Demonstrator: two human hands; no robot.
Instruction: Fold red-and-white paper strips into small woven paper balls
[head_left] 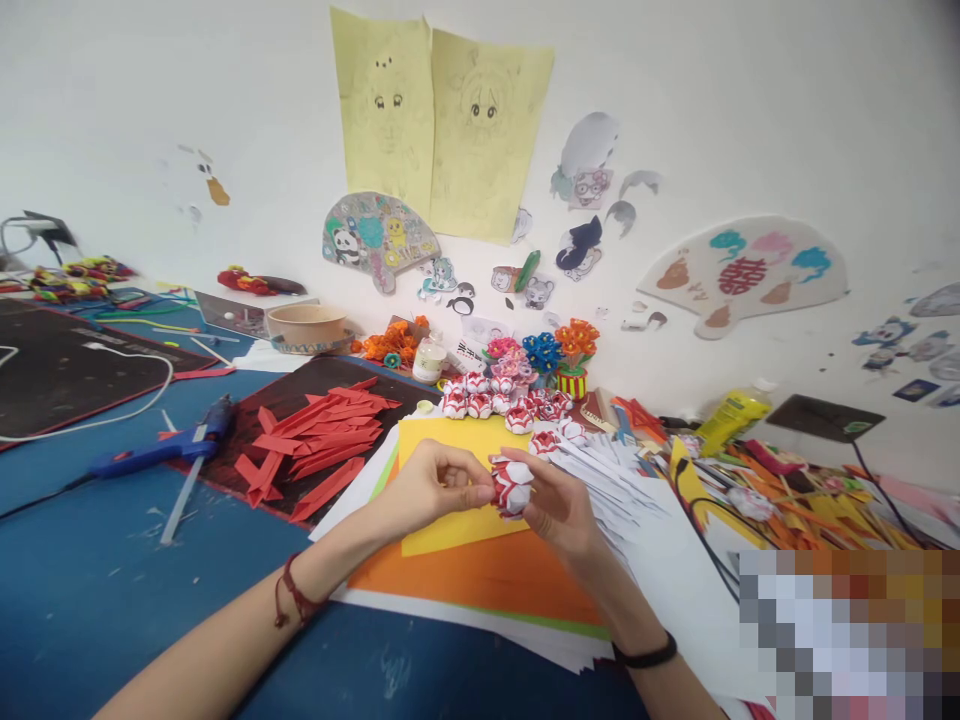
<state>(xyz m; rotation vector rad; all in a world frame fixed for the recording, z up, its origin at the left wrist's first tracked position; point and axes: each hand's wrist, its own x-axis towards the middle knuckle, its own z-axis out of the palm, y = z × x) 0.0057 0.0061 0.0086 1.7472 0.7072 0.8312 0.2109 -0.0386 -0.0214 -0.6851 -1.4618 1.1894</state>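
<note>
A red and white folded-paper flower (513, 487) is held up between both hands over the yellow sheet (442, 530). My left hand (435, 485) pinches its left edge with thumb and forefinger, the other fingers curled. On its right side, my right hand (559, 505) grips it with the thumb below and fingers above. Finished-looking red and white paper flowers (480, 400) sit in a cluster just behind the hands. White folded strips (600, 475) fan out to the right, and red folded strips (322, 440) are piled on a dark mat at the left.
A blue glue gun (161, 450) with its cord lies at the left. Behind are a round bowl (309, 328), a white jar (429, 360) and small flower pots (571, 382). A yellow bottle (731, 415) and heaped orange paper pieces (802, 490) lie at the right.
</note>
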